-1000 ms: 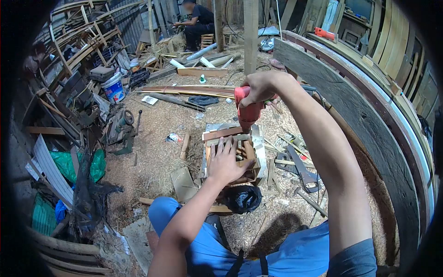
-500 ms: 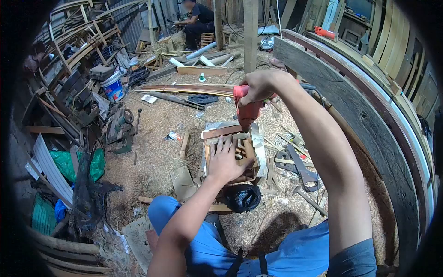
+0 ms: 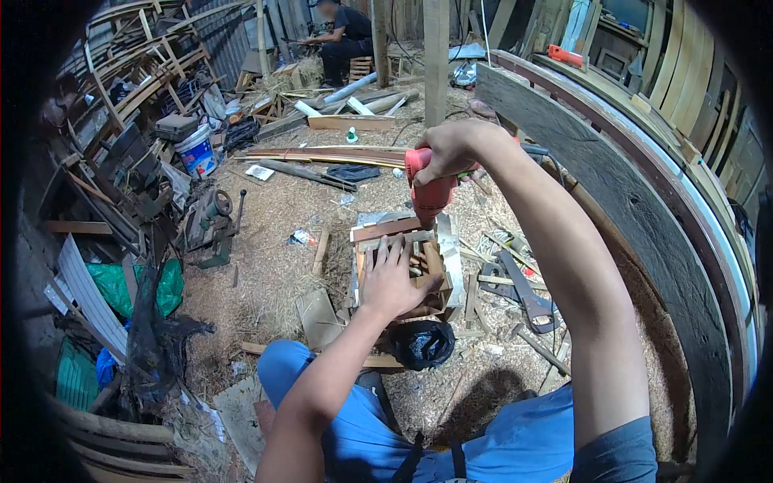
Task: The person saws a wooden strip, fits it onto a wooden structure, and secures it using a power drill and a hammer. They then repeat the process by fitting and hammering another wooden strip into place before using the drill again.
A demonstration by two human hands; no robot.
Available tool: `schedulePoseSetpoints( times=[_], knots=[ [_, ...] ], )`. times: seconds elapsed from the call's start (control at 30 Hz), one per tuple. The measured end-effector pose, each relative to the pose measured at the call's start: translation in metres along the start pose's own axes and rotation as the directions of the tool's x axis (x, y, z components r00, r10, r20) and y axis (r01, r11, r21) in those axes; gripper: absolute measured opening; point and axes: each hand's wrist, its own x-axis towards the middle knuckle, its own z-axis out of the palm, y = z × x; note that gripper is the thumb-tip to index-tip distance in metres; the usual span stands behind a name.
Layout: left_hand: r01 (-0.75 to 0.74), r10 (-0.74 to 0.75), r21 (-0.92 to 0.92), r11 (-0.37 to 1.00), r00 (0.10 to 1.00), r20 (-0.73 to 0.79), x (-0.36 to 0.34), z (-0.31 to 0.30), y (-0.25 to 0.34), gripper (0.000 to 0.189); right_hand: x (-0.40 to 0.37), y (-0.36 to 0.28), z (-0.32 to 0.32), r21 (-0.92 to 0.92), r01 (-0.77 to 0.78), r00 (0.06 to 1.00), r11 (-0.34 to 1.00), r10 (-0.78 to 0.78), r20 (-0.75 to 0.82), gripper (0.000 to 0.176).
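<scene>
In the head view my right hand (image 3: 449, 153) is wrapped round a red power drill (image 3: 433, 197). The drill points down, its nose at the far right corner of a small wooden frame (image 3: 433, 262). Whether the bit is in the wood cannot be made out. My left hand (image 3: 392, 282) lies spread over the frame, fingers across its far strip and thumb out to the right, pressing on it. A reddish-brown wood strip (image 3: 386, 229) lies along the far side. Under the frame is a light-coloured board or block (image 3: 454, 278), mostly hidden.
A black plastic bag (image 3: 423, 344) sits just in front of the frame. To the right lie a handsaw (image 3: 527, 294) and a hammer-like tool (image 3: 543, 350) among wood scraps. A long dark plank (image 3: 612, 189) borders the right side. Another person (image 3: 346, 40) sits at the back.
Very little differs. The drill and my right hand have shifted slightly; my left hand stays on the frame. The seated person at the back has moved their arms slightly.
</scene>
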Motion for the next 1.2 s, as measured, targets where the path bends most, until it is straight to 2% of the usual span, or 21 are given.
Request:
schedulePoseSetpoints(
  times=[0.07, 0.2, 0.27, 0.37, 0.6, 0.67, 0.77, 0.87, 1.1, 1.2],
  knots=[
    [-0.002, 0.002, 0.015, 1.0, 1.0, -0.005, 0.0, 0.0, 0.0, 0.102, 0.0, -0.004, -0.001, 0.004, -0.051, 0.998, 0.999, 0.051, 0.035, 0.06],
    [-0.011, 0.012, 0.017, 1.0, 1.0, -0.008, 0.0, -0.001, 0.0, 0.102, 0.005, -0.007, -0.001, -0.002, -0.03, 0.999, 1.0, 0.03, 0.045, 0.061],
    [-0.029, 0.03, 0.017, 0.999, 0.998, -0.061, -0.002, 0.0, 0.0, 0.095, -0.002, -0.012, -0.004, -0.012, -0.056, 0.997, 0.998, 0.057, 0.055, 0.059],
    [-0.017, 0.018, 0.02, 1.0, 0.998, -0.057, -0.001, 0.001, 0.0, 0.095, 0.011, -0.002, 0.003, -0.04, -0.017, 1.0, 0.999, 0.017, -0.004, 0.06],
    [-0.022, 0.025, 0.051, 0.998, 0.998, -0.056, -0.001, 0.001, 0.0, 0.096, 0.012, 0.0, 0.004, -0.042, -0.015, 1.0, 0.999, 0.015, -0.006, 0.062],
    [-0.011, 0.011, 0.028, 1.0, 1.0, 0.0, 0.0, 0.0, 0.0, 0.102, 0.013, -0.002, 0.004, -0.073, -0.036, 0.999, 0.997, 0.036, 0.008, 0.062],
    [-0.009, 0.01, 0.053, 0.999, 1.0, -0.026, -0.001, -0.002, 0.002, 0.096, 0.007, -0.006, 0.002, -0.076, -0.028, 1.0, 0.997, 0.028, -0.006, 0.06],
    [-0.003, 0.004, 0.056, 0.998, 1.0, -0.022, 0.0, -0.002, 0.002, 0.096, 0.008, -0.002, 0.004, -0.006, -0.016, 1.0, 1.0, 0.016, 0.015, 0.061],
    [-0.004, 0.007, 0.072, 0.997, 1.0, -0.028, 0.0, -0.001, 0.001, 0.096, 0.01, 0.0, 0.006, -0.009, -0.034, 0.999, 0.999, 0.034, 0.014, 0.056],
    [-0.005, 0.006, 0.046, 0.999, 1.0, -0.024, 0.0, -0.002, 0.002, 0.096, 0.014, 0.005, 0.008, -0.006, 0.005, 1.0, 1.0, -0.005, 0.02, 0.056]
  ],
)
